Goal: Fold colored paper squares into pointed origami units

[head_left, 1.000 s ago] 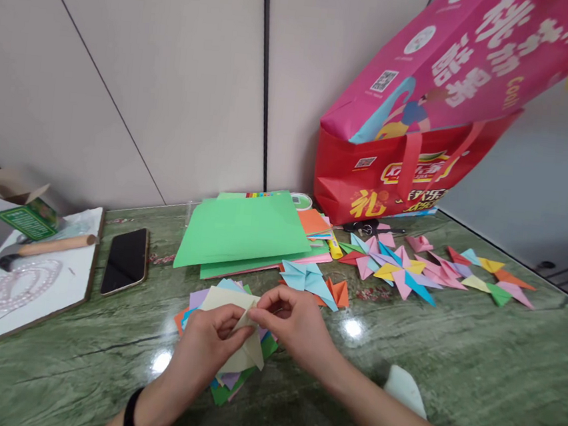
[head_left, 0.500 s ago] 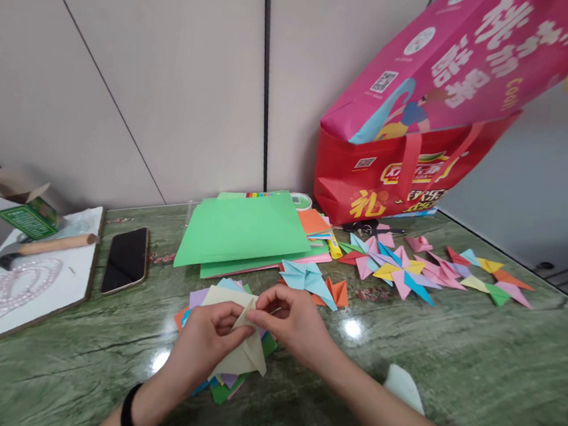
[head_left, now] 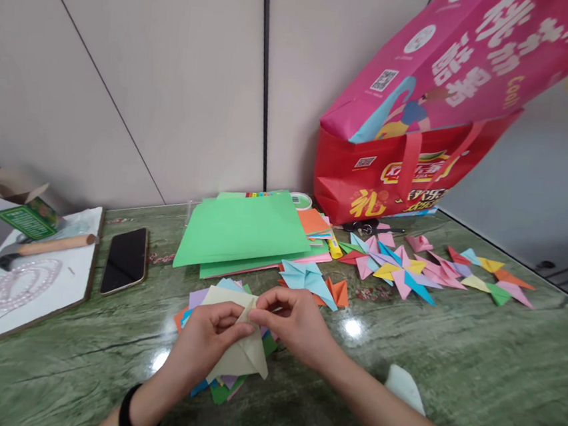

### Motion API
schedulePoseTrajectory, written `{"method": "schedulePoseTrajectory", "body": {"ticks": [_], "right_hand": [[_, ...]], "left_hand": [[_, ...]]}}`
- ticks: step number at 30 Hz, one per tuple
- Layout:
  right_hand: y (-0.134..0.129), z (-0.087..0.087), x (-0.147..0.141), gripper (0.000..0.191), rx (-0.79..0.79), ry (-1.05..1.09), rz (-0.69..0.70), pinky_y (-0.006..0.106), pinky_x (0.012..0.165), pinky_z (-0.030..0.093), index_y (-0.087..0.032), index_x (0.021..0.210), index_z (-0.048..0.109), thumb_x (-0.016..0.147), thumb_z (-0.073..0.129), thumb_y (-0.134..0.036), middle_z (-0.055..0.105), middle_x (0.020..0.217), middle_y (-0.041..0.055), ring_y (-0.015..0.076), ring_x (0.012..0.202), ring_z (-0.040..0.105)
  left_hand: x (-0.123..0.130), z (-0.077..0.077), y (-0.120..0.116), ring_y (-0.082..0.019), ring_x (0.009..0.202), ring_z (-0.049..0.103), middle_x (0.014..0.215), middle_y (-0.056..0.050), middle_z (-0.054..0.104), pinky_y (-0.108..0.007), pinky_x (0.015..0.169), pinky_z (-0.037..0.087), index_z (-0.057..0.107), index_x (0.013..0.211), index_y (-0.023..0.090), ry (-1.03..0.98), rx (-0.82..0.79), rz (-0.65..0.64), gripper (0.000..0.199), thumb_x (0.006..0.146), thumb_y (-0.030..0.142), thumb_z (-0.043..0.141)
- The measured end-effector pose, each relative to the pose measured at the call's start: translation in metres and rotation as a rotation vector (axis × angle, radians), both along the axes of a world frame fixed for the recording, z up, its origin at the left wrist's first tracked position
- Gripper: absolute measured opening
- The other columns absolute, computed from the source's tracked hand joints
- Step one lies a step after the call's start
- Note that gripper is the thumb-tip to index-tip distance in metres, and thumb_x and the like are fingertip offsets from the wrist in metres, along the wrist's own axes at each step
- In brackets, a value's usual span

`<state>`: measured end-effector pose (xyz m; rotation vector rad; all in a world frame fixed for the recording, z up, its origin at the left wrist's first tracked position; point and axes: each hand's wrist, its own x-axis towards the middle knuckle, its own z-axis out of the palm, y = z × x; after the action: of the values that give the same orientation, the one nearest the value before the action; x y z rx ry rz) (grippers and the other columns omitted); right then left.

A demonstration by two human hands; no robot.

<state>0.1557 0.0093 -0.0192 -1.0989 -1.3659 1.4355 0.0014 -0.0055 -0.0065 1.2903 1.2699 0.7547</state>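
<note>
left wrist (head_left: 157, 394): thick black band (head_left: 126, 415) | right wrist (head_left: 327, 359): bare | forearms (head_left: 389, 417): bare | fingers (head_left: 276, 296): bare

Paper sheet (head_left: 242, 358) over paper pile (head_left: 219, 393)

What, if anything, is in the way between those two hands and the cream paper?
Nothing visible: the left hand and right hand both pinch the cream paper directly. The coloured sheets lie underneath it, not between.

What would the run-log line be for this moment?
left hand: pinching cream paper | right hand: pinching its upper edge | beneath: coloured sheets | beyond: green sheets | near right hand: light-blue folded piece
</note>
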Motion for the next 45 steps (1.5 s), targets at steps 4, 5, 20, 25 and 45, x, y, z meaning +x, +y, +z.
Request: {"method": "schedulePoseTrajectory", "body": {"ticks": [4, 5, 20, 25, 45], "right_hand": [[-0.001, -0.003, -0.001, 0.013, 0.089, -0.031, -0.021, 0.023, 0.054, 0.042, -0.015, 0.062, 0.061, 0.065, 0.068, -0.026, 0.060, 0.062, 0.0002, 0.0121, 0.059, 0.053], [-0.002, -0.003, -0.001, 0.013, 0.103, -0.033, -0.029, 0.023, 0.056, 0.043, -0.015, 0.063, 0.061, 0.065, 0.068, -0.026, 0.060, 0.064, 0.0004, 0.0125, 0.060, 0.054], [0.002, 0.001, 0.003, 0.014, 0.130, -0.029, 0.030, 0.020, 0.047, 0.040, -0.016, 0.061, 0.058, 0.069, 0.064, -0.026, 0.056, 0.061, -0.0013, 0.0091, 0.052, 0.049], [0.006, 0.002, 0.006, 0.027, -0.005, 0.055, 0.089, 0.020, 0.041, 0.038, -0.015, 0.062, 0.058, 0.064, 0.068, -0.040, 0.054, 0.054, -0.0024, 0.0087, 0.046, 0.048], [0.008, 0.001, 0.008, 0.035, -0.202, 0.253, 0.146, 0.019, 0.043, 0.040, -0.014, 0.067, 0.057, 0.047, 0.080, -0.032, 0.058, 0.052, -0.0057, 0.0057, 0.042, 0.050]], "left_hand": [[0.000, 0.001, -0.001, -0.016, 0.061, 0.063, 0.068, -0.003, 0.072, -0.021, 0.055, 0.045, 0.067, 0.073, 0.014, -0.002, 0.003, -0.015, 0.018, 0.068, 0.031, 0.066], [0.000, 0.001, -0.001, -0.016, 0.060, 0.062, 0.067, -0.003, 0.072, -0.022, 0.055, 0.045, 0.067, 0.072, 0.014, 0.001, 0.004, -0.020, 0.019, 0.068, 0.032, 0.066], [0.000, 0.001, -0.003, -0.014, 0.056, 0.058, 0.062, -0.001, 0.068, -0.020, 0.051, 0.041, 0.067, 0.070, 0.015, 0.086, 0.051, -0.056, 0.015, 0.069, 0.030, 0.064], [0.002, 0.006, -0.002, -0.013, 0.052, 0.057, 0.058, 0.000, 0.068, -0.019, 0.048, 0.038, 0.067, 0.066, 0.016, 0.037, -0.035, -0.052, 0.014, 0.065, 0.030, 0.067], [-0.001, 0.005, -0.002, -0.008, 0.042, 0.043, 0.048, 0.004, 0.058, -0.017, 0.041, 0.027, 0.062, 0.057, 0.015, 0.044, -0.104, -0.062, 0.027, 0.063, 0.040, 0.069]]}}
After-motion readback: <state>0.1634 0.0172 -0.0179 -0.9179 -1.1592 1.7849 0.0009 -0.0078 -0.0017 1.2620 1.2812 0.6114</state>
